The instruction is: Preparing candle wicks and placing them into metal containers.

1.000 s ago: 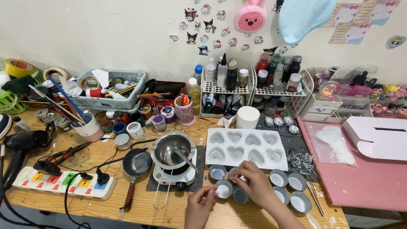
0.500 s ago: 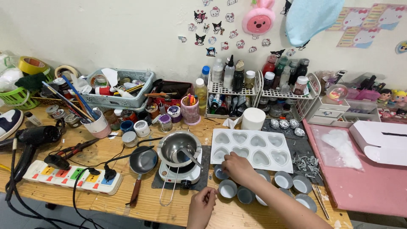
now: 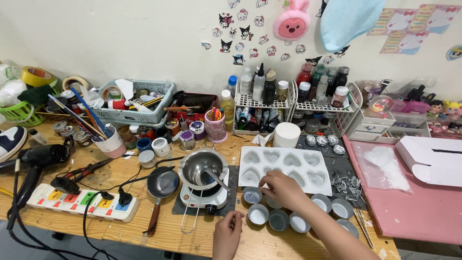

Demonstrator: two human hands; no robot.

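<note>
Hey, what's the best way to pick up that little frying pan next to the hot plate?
Grip the small frying pan by its wooden handle, coming from the table's near edge. The handle points toward you and lies clear, while the power strip's black cords crowd the bowl's far side.

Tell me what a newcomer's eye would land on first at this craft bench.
The white heart-shaped mould tray lies mid-bench, with the right hand over the cluster of small grey cups in front of it. Left of the tray, a steel pot sits on a small white hotplate. The left hand rests near the bench's front edge.
</note>
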